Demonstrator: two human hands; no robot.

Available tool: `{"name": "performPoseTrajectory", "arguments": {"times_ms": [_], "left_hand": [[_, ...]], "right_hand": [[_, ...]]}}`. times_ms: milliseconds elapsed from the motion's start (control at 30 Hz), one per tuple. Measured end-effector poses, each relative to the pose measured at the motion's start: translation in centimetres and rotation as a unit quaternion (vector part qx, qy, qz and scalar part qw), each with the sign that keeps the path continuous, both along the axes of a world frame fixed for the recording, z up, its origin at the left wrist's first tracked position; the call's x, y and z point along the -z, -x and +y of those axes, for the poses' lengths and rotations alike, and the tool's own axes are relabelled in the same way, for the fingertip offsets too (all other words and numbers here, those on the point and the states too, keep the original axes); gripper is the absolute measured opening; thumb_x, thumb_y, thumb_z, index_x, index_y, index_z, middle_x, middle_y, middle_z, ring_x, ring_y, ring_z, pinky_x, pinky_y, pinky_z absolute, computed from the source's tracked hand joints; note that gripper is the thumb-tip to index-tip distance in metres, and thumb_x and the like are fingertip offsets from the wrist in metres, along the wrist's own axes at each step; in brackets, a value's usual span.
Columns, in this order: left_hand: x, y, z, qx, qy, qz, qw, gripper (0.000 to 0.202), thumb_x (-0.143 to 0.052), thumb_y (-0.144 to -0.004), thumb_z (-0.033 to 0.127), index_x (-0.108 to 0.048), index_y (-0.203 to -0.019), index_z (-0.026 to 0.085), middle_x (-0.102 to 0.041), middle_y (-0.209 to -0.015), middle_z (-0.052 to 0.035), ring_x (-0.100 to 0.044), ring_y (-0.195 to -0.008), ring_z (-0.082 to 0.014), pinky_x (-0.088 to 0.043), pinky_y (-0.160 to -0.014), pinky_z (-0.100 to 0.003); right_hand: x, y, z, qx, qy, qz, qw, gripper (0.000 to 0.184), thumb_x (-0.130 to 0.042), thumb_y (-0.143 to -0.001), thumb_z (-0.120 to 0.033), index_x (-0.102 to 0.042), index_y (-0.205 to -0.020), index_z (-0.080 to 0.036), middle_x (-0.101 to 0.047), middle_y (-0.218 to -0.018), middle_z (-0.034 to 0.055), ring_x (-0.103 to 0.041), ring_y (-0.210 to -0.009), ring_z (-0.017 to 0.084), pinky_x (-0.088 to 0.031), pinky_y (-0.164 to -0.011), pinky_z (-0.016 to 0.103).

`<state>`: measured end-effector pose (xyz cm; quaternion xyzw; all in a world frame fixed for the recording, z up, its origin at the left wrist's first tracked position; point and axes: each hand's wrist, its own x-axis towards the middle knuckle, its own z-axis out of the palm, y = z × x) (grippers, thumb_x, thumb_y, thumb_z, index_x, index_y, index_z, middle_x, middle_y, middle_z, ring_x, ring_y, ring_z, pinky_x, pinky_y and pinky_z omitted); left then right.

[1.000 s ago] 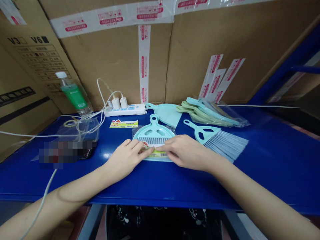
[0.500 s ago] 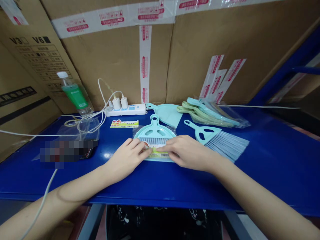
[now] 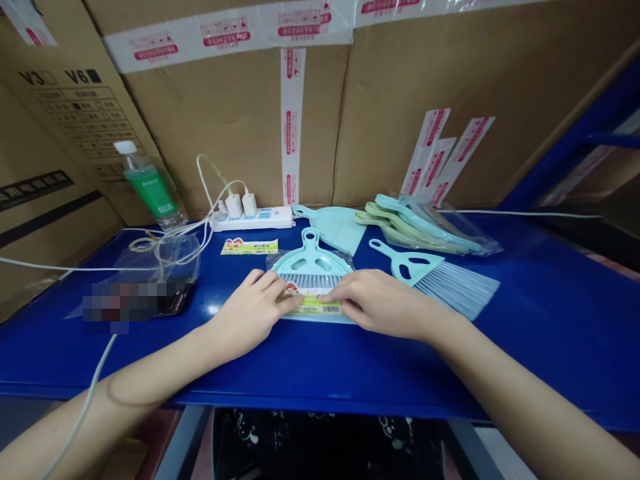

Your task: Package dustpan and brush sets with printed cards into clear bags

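Observation:
A light-blue dustpan with a brush (image 3: 311,258) lies flat on the blue table in a clear plastic bag, both handle loops pointing away from me. Across its lower part sits a yellow and white label card (image 3: 315,308) with a small red picture. My left hand (image 3: 254,305) holds the left side of this bagged set, fingers curled on its edge and thumb over the card. From the other side my right hand (image 3: 383,301) rests on it, index finger stretched out on the card and the rest bent. The hands partly cover the bag's sides.
Behind lie a loose dustpan (image 3: 337,225), a loose brush (image 3: 417,267) and several bagged green and blue pieces (image 3: 425,227). Another label card (image 3: 250,247) lies near a power strip (image 3: 265,217) with white cables. A bottle (image 3: 153,190) leans by cardboard boxes (image 3: 225,120).
My right index finger and left thumb have shifted slightly on the label card, showing more of it. The bagged set stays in place.

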<state>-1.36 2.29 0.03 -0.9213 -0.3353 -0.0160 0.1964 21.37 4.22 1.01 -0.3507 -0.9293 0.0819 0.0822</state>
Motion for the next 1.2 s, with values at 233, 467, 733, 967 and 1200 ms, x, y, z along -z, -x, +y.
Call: {"name": "performPoseTrajectory", "arguments": {"times_ms": [233, 467, 733, 967, 1200], "left_hand": [[-0.4, 0.3, 0.1, -0.014, 0.010, 0.009, 1.000, 0.040, -0.046, -0.082, 0.003, -0.065, -0.111, 0.023, -0.062, -0.085, -0.0061, -0.051, -0.087, -0.0225, -0.035, -0.070, -0.034], [-0.8, 0.7, 0.2, -0.036, 0.003, 0.009, 0.999, 0.039, -0.052, -0.079, 0.004, -0.068, -0.107, 0.027, -0.061, -0.083, -0.0054, -0.050, -0.082, -0.0220, -0.034, -0.066, -0.033], [-1.4, 1.4, 0.2, -0.056, -0.011, -0.006, 0.998, 0.039, -0.054, -0.074, 0.001, -0.073, -0.094, 0.029, -0.057, -0.076, -0.0047, -0.048, -0.075, -0.0212, -0.032, -0.061, -0.033], [-1.3, 1.9, 0.4, -0.048, -0.030, -0.018, 0.998, 0.033, -0.055, -0.072, 0.000, -0.074, -0.079, 0.026, -0.056, -0.072, -0.0046, -0.048, -0.072, -0.0212, -0.032, -0.060, -0.033], [-1.2, 2.1, 0.5, -0.039, -0.048, -0.031, 0.998, 0.032, -0.051, -0.072, -0.001, -0.072, -0.072, 0.023, -0.056, -0.070, -0.0041, -0.047, -0.069, -0.0205, -0.033, -0.059, -0.033]], "right_hand": [[-0.3, -0.5, 0.0, 0.022, 0.009, -0.035, 0.999, 0.040, -0.044, -0.078, -0.007, -0.073, -0.101, -0.023, -0.074, -0.092, 0.0059, -0.066, -0.081, 0.020, -0.045, -0.068, 0.031], [-1.1, -1.2, 0.1, 0.053, 0.029, -0.059, 0.996, 0.044, -0.045, -0.077, -0.007, -0.073, -0.104, -0.026, -0.075, -0.093, 0.0029, -0.066, -0.078, 0.019, -0.044, -0.063, 0.028], [-1.9, -2.4, 0.0, 0.078, 0.055, -0.088, 0.992, 0.047, -0.042, -0.076, -0.005, -0.073, -0.103, -0.028, -0.075, -0.087, 0.0022, -0.063, -0.073, 0.018, -0.044, -0.058, 0.027], [-1.9, -3.3, 0.4, 0.104, 0.092, -0.080, 0.987, 0.045, -0.041, -0.075, -0.006, -0.075, -0.097, -0.025, -0.074, -0.086, 0.0038, -0.060, -0.071, 0.017, -0.043, -0.057, 0.026], [-2.0, -3.0, 0.7, 0.140, 0.106, -0.054, 0.983, 0.042, -0.041, -0.074, -0.006, -0.076, -0.084, -0.025, -0.072, -0.076, 0.0017, -0.058, -0.064, 0.015, -0.039, -0.055, 0.025]]}}
